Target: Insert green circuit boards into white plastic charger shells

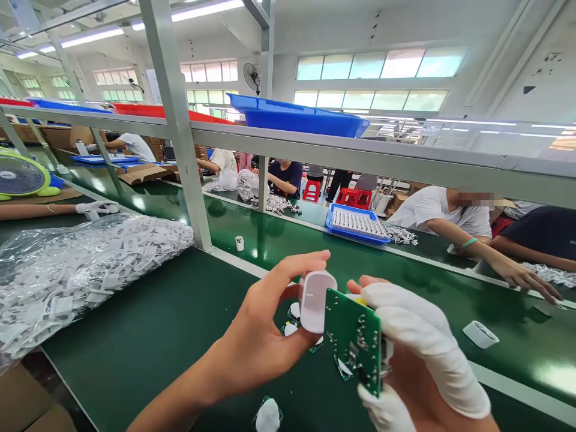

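My bare left hand (pixel 265 324) grips a white plastic housing (pixel 315 303) between thumb and fingers, its open end turned to the right. In my right hand (pixel 418 342), which wears white finger covers, a green circuit board (pixel 353 342) stands on edge with its soldered side facing me. The board's left edge is right beside the housing's mouth; I cannot tell whether they touch. Parts on the board's far side are mostly hidden by my fingers. Behind and below my hands, several small boards with white parts (pixel 290 329) lie on the green bench. Another such board (pixel 268 415) lies nearer to me.
A clear bag of white plastic parts (pixel 90 276) covers the left bench, with a co-worker's gloved hand (pixel 96 208) behind it. White housings (pixel 480 335) sit on the green conveyor (pixel 283 258). Across it, a co-worker reaches over beside a blue tray (pixel 357 224). A metal post (pixel 175 120) rises ahead.
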Action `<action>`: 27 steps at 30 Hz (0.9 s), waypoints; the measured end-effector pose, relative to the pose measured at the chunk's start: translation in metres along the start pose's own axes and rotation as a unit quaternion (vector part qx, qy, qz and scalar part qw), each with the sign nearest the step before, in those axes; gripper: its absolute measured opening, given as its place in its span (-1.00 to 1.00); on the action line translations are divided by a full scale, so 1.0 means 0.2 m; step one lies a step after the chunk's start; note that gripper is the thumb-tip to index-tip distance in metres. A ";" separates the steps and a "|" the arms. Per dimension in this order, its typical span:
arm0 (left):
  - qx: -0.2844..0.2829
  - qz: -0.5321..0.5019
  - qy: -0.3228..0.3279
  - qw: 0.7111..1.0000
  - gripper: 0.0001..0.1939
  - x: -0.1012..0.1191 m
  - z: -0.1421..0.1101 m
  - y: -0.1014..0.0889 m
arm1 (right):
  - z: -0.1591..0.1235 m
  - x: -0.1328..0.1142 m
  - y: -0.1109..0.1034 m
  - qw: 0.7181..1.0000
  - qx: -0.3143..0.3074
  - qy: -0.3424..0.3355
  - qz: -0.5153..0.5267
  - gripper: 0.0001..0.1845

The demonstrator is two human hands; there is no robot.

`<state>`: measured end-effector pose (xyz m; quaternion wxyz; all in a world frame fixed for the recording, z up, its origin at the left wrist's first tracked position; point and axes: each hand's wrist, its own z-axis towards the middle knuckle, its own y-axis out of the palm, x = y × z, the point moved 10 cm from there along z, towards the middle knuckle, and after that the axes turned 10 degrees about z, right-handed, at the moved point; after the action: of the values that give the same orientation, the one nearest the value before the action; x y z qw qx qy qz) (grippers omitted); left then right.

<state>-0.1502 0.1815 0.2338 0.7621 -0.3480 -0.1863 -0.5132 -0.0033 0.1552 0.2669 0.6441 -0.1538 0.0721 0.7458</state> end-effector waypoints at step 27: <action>0.007 0.013 0.057 0.998 -0.38 0.04 0.01 -0.01 | 0.03 -0.04 0.08 0.992 -0.081 -0.047 -0.081 -0.61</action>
<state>-0.1478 0.1764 0.2404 0.7809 -0.3148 -0.1413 -0.5207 -0.0192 0.1466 0.2729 0.6905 -0.1757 -0.0320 0.7009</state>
